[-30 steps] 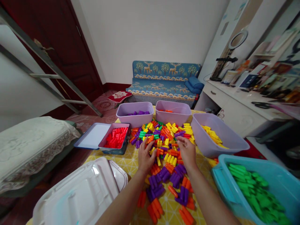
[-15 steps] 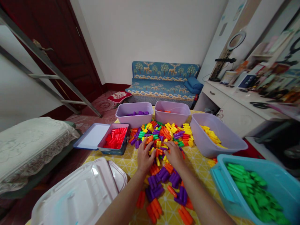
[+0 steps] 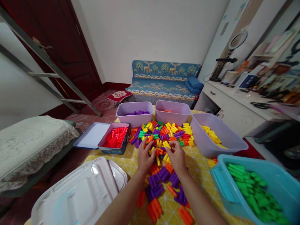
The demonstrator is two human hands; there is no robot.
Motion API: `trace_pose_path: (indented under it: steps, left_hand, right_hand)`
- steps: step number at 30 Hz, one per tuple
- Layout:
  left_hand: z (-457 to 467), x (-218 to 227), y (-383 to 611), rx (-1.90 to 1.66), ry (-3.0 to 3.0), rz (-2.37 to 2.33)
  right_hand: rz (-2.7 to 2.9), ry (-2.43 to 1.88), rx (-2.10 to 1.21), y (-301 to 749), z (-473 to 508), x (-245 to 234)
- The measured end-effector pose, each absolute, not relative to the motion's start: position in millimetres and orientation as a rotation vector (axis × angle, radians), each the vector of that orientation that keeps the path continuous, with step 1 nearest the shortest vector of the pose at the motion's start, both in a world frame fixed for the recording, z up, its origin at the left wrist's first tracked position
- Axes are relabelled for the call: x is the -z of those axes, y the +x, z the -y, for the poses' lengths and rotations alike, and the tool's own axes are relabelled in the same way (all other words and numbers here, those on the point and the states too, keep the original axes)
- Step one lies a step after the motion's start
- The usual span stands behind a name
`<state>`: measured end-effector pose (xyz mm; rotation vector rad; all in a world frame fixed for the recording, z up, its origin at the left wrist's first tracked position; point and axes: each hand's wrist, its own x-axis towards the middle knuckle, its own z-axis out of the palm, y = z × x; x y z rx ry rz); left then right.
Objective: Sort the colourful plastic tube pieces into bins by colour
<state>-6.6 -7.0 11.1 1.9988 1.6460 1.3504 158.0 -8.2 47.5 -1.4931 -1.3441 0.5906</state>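
Note:
A mixed heap of small plastic pieces, shaped like joined tubes in orange, purple, yellow, green and red, covers the middle of the table (image 3: 199,175). My left hand (image 3: 145,156) rests over the near side of the heap with its fingers apart, close to orange and yellow pieces. My right hand (image 3: 177,156) is beside it, thumb and fingers curled together at a yellow piece (image 3: 166,144). Its fingertips partly hide that piece. Purple pieces (image 3: 156,182) and orange pieces (image 3: 154,210) lie between my forearms.
Beyond the heap stand a lilac bin (image 3: 134,118) of purple pieces and another (image 3: 173,117) with a few orange ones. On the right are a lilac bin (image 3: 203,143) of yellow pieces and a turquoise bin (image 3: 225,184) of green ones. Left are a hinged tin (image 3: 112,151) of red pieces and white lids (image 3: 79,190).
My right hand has drawn its fingers in and now pinches at a yellow piece, where before they were spread over the heap. My left hand has hardly moved.

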Motion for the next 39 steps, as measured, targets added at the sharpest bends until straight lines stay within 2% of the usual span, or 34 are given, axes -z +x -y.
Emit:
trace_pose_path:
  steps: [5, 12, 16, 21, 25, 29, 34, 39]
  left_hand:
    - [6.3, -10.2, -6.9, -1.355, 2.022, -1.652]
    - [4.3, -4.3, -7.9, -1.362, 2.028, -1.657]
    - [5.1, -5.6, -7.4, -1.365, 2.015, -1.654]
    - [5.7, -6.4, -7.4, -1.363, 2.017, -1.656]
    - [5.4, -6.4, -7.5, -1.357, 2.023, -1.659]
    - [5.2, -6.6, -7.6, -1.366, 2.023, -1.655]
    - [4.7, -6.2, -7.7, -1.381, 2.017, -1.65]
    - [4.9, -5.2, -8.1, -1.348, 2.028, -1.665]
  right_hand:
    - [1.106, -1.355, -0.929, 177.5, 4.8, -67.9]
    - [0.274, -0.875, -0.652, 254.1, -25.5, -122.6]
    - [0.192, -0.838, -0.55, 284.8, -32.9, -122.5]
    - [0.163, -0.876, -0.694, 278.0, -21.4, -120.9]
    - [0.329, -1.065, -0.784, 260.2, -9.4, -112.9]
    - [0.747, -1.39, -0.783, 245.9, 14.4, -86.8]
    - [1.328, -1.649, -0.38, 228.3, 92.9, -40.3]
    - [1.975, -1.641, 0.013, 224.8, 177.4, 10.6]
